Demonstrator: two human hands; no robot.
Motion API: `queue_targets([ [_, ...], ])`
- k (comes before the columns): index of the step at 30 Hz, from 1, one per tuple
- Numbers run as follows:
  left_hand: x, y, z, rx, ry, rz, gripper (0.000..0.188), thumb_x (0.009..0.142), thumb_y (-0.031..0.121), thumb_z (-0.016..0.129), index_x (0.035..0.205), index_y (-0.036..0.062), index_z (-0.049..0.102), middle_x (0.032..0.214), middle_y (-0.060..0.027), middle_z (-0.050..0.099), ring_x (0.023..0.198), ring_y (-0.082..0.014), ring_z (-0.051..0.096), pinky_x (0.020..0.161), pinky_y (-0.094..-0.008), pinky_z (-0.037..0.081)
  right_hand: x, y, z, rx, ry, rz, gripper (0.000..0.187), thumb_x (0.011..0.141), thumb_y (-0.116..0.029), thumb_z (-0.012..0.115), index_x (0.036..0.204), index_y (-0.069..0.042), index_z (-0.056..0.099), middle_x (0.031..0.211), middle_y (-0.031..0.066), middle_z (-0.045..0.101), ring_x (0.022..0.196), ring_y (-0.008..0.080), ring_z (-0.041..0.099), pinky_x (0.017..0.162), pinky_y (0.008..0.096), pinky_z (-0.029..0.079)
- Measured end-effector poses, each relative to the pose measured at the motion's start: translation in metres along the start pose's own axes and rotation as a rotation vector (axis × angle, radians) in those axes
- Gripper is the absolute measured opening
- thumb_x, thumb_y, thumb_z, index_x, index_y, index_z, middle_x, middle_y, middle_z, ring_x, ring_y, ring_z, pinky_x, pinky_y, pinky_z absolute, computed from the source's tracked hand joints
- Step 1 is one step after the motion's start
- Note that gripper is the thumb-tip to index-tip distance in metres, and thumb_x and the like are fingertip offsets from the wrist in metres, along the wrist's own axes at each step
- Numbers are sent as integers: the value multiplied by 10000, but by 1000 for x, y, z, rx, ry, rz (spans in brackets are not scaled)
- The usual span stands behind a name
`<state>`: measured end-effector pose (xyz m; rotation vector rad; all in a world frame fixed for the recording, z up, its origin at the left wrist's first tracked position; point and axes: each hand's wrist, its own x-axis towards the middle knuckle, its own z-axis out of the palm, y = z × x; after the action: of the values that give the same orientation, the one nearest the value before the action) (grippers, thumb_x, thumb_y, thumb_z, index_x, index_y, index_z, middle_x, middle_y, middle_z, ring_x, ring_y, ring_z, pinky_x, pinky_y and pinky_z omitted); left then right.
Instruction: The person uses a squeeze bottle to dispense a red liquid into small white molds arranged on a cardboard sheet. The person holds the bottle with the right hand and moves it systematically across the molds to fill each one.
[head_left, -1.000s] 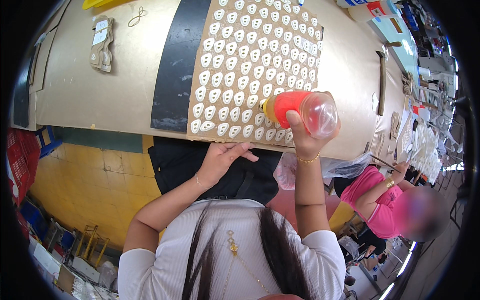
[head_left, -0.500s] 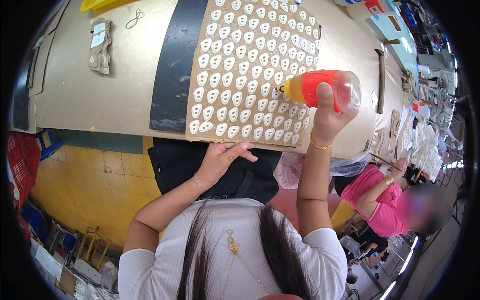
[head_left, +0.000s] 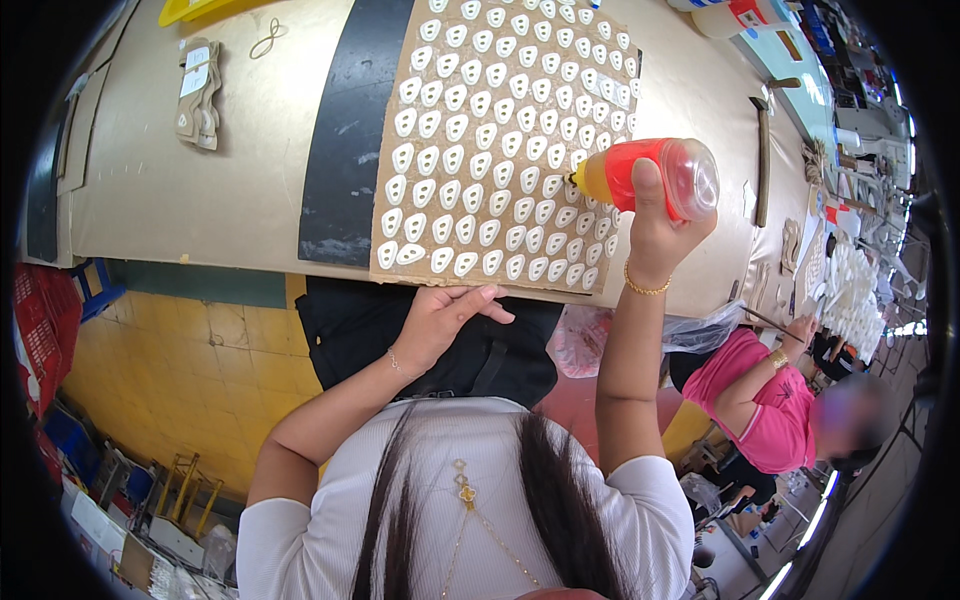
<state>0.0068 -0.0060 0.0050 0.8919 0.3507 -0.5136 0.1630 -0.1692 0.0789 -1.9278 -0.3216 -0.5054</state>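
My right hand (head_left: 662, 222) wraps round a squeeze bottle (head_left: 628, 178) with a red band and a yellow nozzle, holding it tipped on its side. The nozzle points left, close over rows of small white oval pieces, each with two dark spots. These pieces cover a brown cardboard sheet (head_left: 400, 262) on the table; whether the tip touches one, I cannot tell. My left hand (head_left: 455, 318) rests at the sheet's near edge, its fingers stretched out to the right and holding nothing visible.
A black board (head_left: 345, 160) lies partly under the cardboard's left side. Farther left is a banded bundle of tan cutouts (head_left: 198, 95). A hammer (head_left: 763, 150) lies at the right. Beyond it a co-worker in a pink shirt (head_left: 765, 400) sits holding a thin stick.
My right hand has shifted the bottle slightly, its nozzle tip moving a little to the right across the rows. My left hand stays where it was.
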Motion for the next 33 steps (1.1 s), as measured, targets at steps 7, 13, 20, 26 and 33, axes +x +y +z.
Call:
queue_targets([
  [7, 0, -1, -1, -33, -3, 5, 281, 881, 182, 533, 1008, -65, 583, 860, -130, 650, 824, -156, 621, 824, -250, 427, -15, -4, -5, 41, -2, 9, 309, 675, -134, 770, 869, 26, 590, 762, 56, 605, 673, 123, 565, 635, 241, 455],
  [13, 0, 0, -2, 3, -4, -4, 284, 883, 186, 530, 1009, -63, 584, 884, -126, 643, 822, -165, 626, 816, -248, 430, -20, -7, -2, 69, -36, 0, 322, 651, -132, 785, 851, 24, 587, 760, 61, 593, 657, 131, 564, 616, 246, 456],
  [20, 0, 0, -1, -43, 1, -13, 280, 887, 184, 519, 1008, -58, 588, 858, -128, 653, 860, -152, 609, 862, -258, 407, -10, -8, 10, -15, -51, -66, 324, 642, -135, 792, 835, 29, 590, 750, 68, 585, 647, 137, 567, 592, 249, 454],
  [26, 1, 1, 0, 1, 1, -15, 282, 889, 196, 507, 991, -50, 597, 811, -130, 666, 908, -138, 586, 915, -277, 379, -2, -3, 4, -34, 30, -82, 312, 660, -133, 781, 851, 28, 593, 756, 62, 597, 654, 134, 569, 615, 244, 455],
  [33, 0, 1, 0, -25, 9, 0, 278, 882, 180, 533, 1003, -65, 586, 826, -116, 654, 806, -157, 627, 813, -253, 436, -8, 1, 0, 14, 48, -31, 305, 679, -132, 768, 866, 28, 589, 769, 53, 598, 674, 122, 561, 633, 242, 454],
])
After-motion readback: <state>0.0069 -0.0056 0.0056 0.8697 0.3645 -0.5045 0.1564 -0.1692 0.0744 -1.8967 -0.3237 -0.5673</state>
